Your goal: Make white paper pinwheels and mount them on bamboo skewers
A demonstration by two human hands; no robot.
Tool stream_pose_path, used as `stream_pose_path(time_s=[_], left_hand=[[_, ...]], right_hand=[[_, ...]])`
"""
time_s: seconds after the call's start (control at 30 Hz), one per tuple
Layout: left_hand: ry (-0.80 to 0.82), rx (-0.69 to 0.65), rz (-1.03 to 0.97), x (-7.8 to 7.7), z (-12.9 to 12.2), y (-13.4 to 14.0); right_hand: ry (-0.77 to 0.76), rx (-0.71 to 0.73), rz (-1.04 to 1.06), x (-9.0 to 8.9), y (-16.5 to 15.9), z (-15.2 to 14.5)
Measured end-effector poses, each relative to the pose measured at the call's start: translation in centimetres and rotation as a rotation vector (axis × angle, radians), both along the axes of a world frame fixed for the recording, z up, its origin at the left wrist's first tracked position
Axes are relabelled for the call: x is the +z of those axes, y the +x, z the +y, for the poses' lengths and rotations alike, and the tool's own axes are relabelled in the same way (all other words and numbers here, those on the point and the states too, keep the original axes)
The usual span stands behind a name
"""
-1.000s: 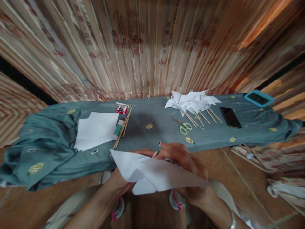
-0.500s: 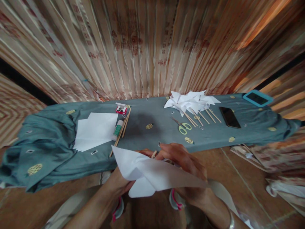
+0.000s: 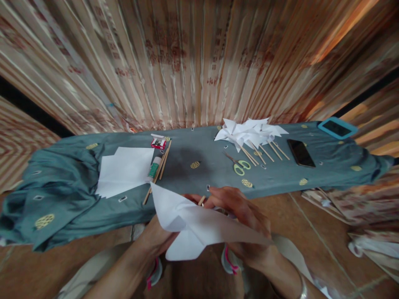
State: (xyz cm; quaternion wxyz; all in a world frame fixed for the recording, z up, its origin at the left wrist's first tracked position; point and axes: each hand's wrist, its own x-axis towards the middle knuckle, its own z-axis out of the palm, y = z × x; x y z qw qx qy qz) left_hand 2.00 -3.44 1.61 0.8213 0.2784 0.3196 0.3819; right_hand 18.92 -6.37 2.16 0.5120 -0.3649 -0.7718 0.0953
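Note:
A white paper pinwheel [image 3: 193, 224] is held in front of me above my lap, tilted, with its blades spread. My left hand [image 3: 163, 236] grips it from behind, and most of its fingers are hidden by the paper. Curled at the pinwheel's back right is my right hand [image 3: 240, 209], closed around a thin wooden stick [image 3: 202, 200] whose end pokes out by its fingertips. The paper hides where stick and pinwheel meet.
On the cloth-covered table [image 3: 187, 178] lie white paper sheets [image 3: 127, 170], a glue stick [image 3: 153, 168], loose wooden sticks [image 3: 165, 160], a small red box [image 3: 158, 142], scissors [image 3: 239, 165], several finished pinwheels [image 3: 249, 133], a phone [image 3: 301, 153] and a blue-framed device [image 3: 337, 128].
The pinwheel has turned slightly: its upper left tip has shifted up and right, its lower blade a little down. Both hands keep their hold and have barely moved.

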Motion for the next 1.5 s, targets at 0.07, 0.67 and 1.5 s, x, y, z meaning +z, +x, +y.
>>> stream_pose_path(time_s=[0.07,0.67,1.5], left_hand=[[-0.013,-0.012,-0.015,0.1,0.0,0.1],[-0.041,0.029,-0.029,-0.5,-0.1,-0.3],[-0.045,0.056,0.002,-1.1,0.0,-0.1]], right_hand=[[0.005,0.001,0.004,0.0,0.0,0.0],[0.011,0.025,0.001,-0.5,-0.1,0.0],[-0.005,-0.010,0.003,-0.6,0.0,0.1]])
